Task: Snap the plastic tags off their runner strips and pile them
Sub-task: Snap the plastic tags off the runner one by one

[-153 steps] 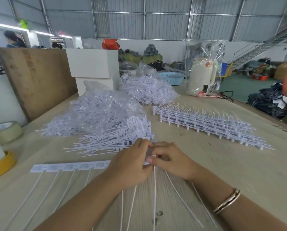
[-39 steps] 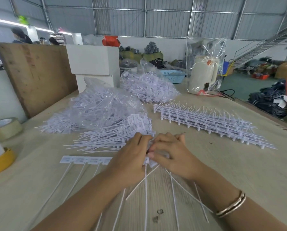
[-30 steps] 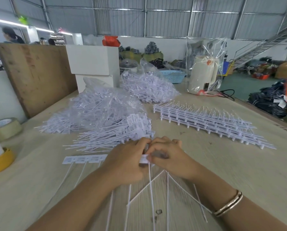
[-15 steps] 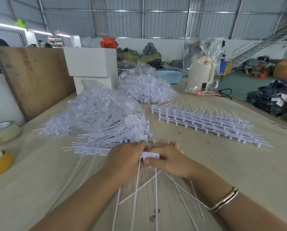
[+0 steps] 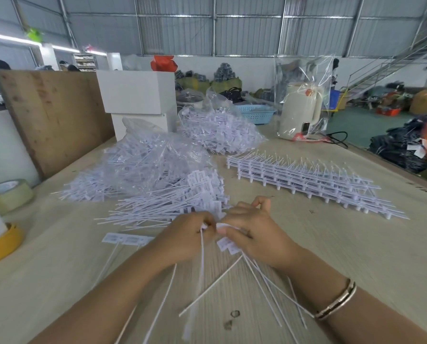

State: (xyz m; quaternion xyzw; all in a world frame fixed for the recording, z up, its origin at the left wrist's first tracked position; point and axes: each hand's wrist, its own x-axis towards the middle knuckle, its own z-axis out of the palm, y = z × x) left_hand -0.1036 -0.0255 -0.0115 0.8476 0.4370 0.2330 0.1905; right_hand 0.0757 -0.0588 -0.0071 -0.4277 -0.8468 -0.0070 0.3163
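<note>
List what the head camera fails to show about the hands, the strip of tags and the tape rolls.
- Snap point: where the left hand and right hand meet on the tag strip, their fingers cover it.
- Strip's right part: hidden under the left hand.
- Print on the tags: too small.
- One tail below the left hand: motion-blurred.
- Yellow tape roll: cut off by the left edge.

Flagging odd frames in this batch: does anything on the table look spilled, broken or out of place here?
Nothing stands out. Both hands, left hand and right hand, grip a strip of tags at its end. Loose tags lie piled behind them, bagged tags beyond, and the stacked strips lie in a tidy row on the right.
</note>
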